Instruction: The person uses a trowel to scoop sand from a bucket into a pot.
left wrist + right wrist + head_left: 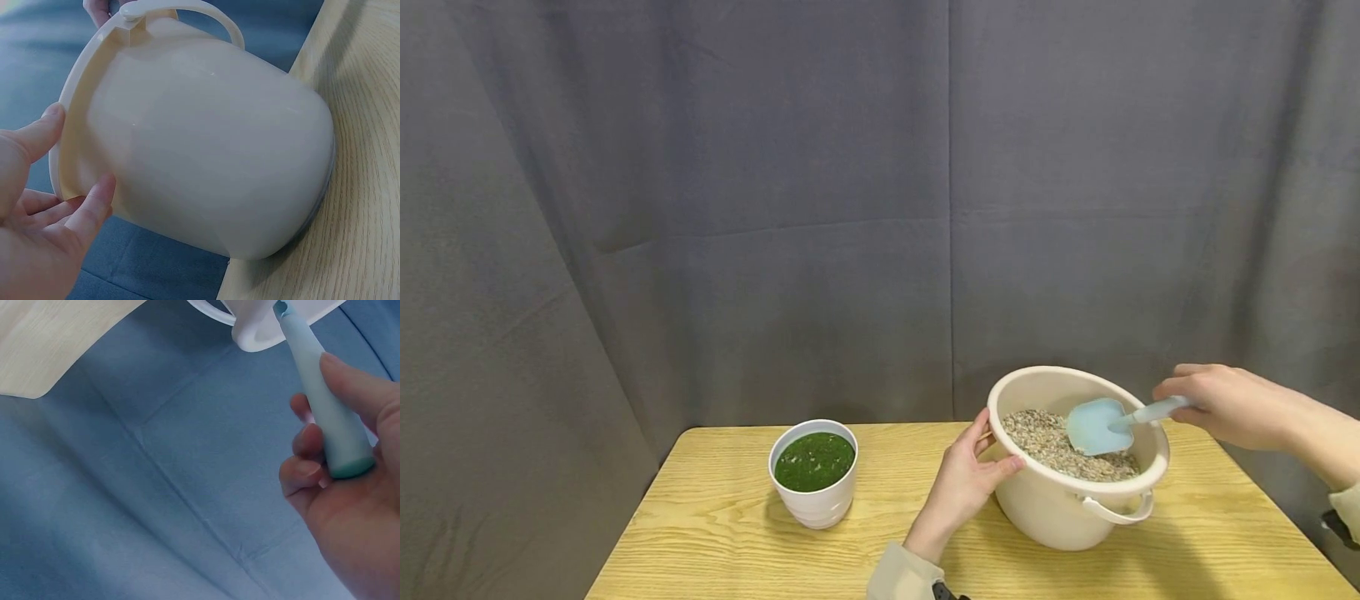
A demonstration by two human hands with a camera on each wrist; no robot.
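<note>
A cream bucket (1052,517) stands on the table, partly filled with coarse, pale brown granules (1037,437). My left hand (958,483) holds the left side of its rim, thumb towards the front; in the left wrist view the fingers lie against the rim and outer wall (206,137). My right hand (1232,404) grips the handle of a light blue hand shovel (1099,425) over the bucket's right rim. The shovel's blade is inside the bucket, at the granules. In the right wrist view, fingers and thumb wrap round the shovel's handle (328,412).
Left of the bucket, a white pot (820,507) filled with green material (816,462) stands on the wooden table (700,533). The bucket's carrying handle (1120,512) hangs at its front right. A grey curtain (820,208) hangs behind the table.
</note>
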